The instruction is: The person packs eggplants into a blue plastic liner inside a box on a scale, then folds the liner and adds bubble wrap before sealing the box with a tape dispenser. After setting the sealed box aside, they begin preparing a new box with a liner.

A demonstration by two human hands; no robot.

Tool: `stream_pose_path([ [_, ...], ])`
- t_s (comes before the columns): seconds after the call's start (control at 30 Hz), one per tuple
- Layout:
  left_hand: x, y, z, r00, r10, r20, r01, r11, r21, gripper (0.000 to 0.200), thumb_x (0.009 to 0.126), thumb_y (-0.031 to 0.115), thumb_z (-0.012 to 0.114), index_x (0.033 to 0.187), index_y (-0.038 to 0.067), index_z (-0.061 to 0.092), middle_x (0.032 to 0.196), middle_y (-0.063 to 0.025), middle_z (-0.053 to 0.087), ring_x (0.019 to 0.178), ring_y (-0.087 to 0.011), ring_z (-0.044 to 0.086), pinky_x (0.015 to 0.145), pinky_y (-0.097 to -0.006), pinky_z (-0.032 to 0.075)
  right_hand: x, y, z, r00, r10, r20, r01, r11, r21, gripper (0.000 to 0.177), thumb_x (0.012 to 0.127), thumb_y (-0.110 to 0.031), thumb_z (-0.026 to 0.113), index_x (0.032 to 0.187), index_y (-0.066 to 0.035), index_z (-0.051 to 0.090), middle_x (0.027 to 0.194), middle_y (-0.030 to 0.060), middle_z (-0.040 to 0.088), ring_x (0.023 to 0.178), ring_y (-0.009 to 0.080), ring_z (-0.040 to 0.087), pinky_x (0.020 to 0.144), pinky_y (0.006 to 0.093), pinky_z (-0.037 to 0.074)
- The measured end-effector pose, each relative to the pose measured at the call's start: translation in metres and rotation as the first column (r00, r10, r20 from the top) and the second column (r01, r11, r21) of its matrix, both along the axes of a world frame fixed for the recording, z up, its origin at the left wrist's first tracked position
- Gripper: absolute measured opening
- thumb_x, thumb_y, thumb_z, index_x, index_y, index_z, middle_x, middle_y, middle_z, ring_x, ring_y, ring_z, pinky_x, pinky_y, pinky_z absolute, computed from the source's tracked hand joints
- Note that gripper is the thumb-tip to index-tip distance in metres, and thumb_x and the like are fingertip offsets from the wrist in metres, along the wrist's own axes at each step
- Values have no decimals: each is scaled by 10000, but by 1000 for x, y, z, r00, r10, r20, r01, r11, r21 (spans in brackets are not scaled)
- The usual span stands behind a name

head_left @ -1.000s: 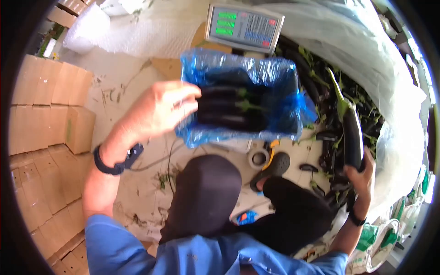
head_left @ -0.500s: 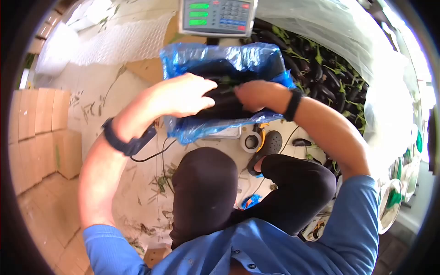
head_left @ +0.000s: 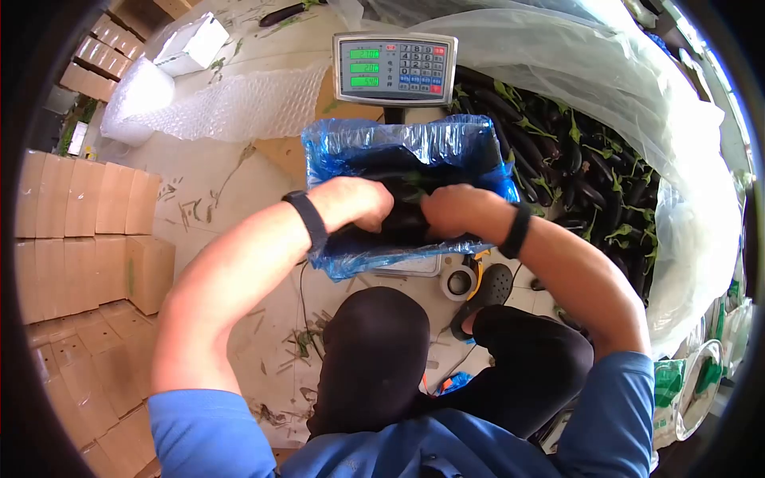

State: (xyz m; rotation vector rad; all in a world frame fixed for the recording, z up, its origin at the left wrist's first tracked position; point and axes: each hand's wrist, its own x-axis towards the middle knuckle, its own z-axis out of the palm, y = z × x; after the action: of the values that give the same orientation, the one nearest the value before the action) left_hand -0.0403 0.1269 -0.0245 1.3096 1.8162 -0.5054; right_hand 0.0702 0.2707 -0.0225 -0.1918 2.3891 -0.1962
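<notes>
A box lined with a shiny blue plastic bag (head_left: 358, 135) stands on the platform (head_left: 414, 268) of a digital scale. Dark eggplants (head_left: 405, 213) lie inside it. My left hand (head_left: 360, 201) reaches in from the left, its fingers curled against an eggplant. From the right, my right hand (head_left: 460, 210) is closed around the eggplants' other end, with its fingertips partly hidden. Just beyond the box, the scale's display (head_left: 394, 70) glows with green digits.
A big heap of eggplants (head_left: 590, 175) lies at the right under clear plastic sheeting (head_left: 558, 48). Cardboard boxes (head_left: 88, 195) are stacked at the left. Bubble wrap (head_left: 215, 111) stretches across the floor. A tape roll (head_left: 459, 282) sits beside my shoe (head_left: 496, 287).
My left hand's fingers have gone from spread to curled, lower in the box. My right hand stays inside at the right. The view has shifted, so the scene sits lower and farther right.
</notes>
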Motion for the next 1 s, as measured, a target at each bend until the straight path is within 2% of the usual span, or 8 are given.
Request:
stream_pose_path([
  [0.17, -30, 0, 53, 991, 60, 118, -81, 980, 184, 400, 917, 317, 669, 1161, 2, 705, 1097, -202, 726, 1046, -363, 686, 908, -425, 545, 35, 52, 100, 916, -261, -306, 165, 937, -307, 472, 899, -335, 715, 1200, 21, 637, 1019, 246, 713, 996, 426, 679, 846, 489, 543],
  [0.37, -43, -26, 89, 994, 64, 89, -84, 969, 234, 470, 909, 303, 663, 1194, -71, 667, 1104, -234, 720, 1055, -362, 691, 926, -423, 543, 147, 151, 121, 503, -844, -185, 502, 459, -733, 375, 961, -122, 653, 1300, 24, 583, 1040, 78, 692, 901, 121, 642, 805, 279, 533],
  [0.47, -41, -24, 85, 996, 59, 67, -68, 987, 145, 471, 907, 303, 664, 1200, -67, 668, 1103, -238, 719, 1052, -364, 692, 926, -423, 544, 198, 187, 77, 386, -898, -211, 698, 434, -570, 349, 961, -131, 647, 1266, 32, 596, 956, 68, 681, 789, 104, 612, 700, 265, 511],
  [0.57, -36, -14, 74, 996, 36, 83, -46, 992, 118, 493, 905, 302, 664, 1230, -68, 650, 1099, -238, 717, 1051, -365, 690, 920, -428, 545, 245, 187, 24, 453, -863, -225, 735, 504, -454, 353, 933, -150, 660, 1212, 60, 609, 884, 67, 666, 702, 106, 577, 642, 269, 495],
  [0.67, -22, 2, 64, 994, 7, 106, -20, 992, 123, 532, 910, 307, 660, 1273, -80, 614, 1089, -244, 714, 1056, -371, 683, 923, -433, 543, 276, 175, -28, 478, -860, -177, 800, 510, -316, 431, 899, -238, 705, 1177, 86, 642, 1022, 241, 729, 960, 302, 723, 855, 380, 552],
  [0.73, -11, 17, 55, 992, -31, 121, 18, 994, 110, 556, 921, 316, 657, 1305, -80, 592, 1080, -252, 711, 1058, -375, 680, 924, -437, 540, 294, 161, -54, 401, -916, -18, 855, 382, -352, 441, 903, -265, 716, 1175, 77, 655, 1013, 241, 732, 960, 315, 726, 843, 387, 558],
  [0.8, -3, 33, 44, 989, -32, 146, 24, 998, 61, 527, 934, 327, 651, 1265, -81, 610, 1038, -254, 711, 1039, -388, 678, 903, -456, 540, 306, 152, -78, 518, -855, -14, 805, 493, -329, 506, 907, -291, 718, 1247, 70, 617, 1010, 237, 735, 944, 337, 726, 839, 394, 560],
  [1.0, 12, 69, 19, 987, -112, 111, 109, 993, 38, 450, 938, 349, 635, 1083, -77, 658, 971, -263, 700, 991, -420, 673, 868, -490, 536, 342, 141, -111, 385, -920, 72, 892, 351, -283, 524, 905, -305, 707, 1265, 63, 607, 991, 245, 735, 953, 348, 724, 841, 391, 556],
])
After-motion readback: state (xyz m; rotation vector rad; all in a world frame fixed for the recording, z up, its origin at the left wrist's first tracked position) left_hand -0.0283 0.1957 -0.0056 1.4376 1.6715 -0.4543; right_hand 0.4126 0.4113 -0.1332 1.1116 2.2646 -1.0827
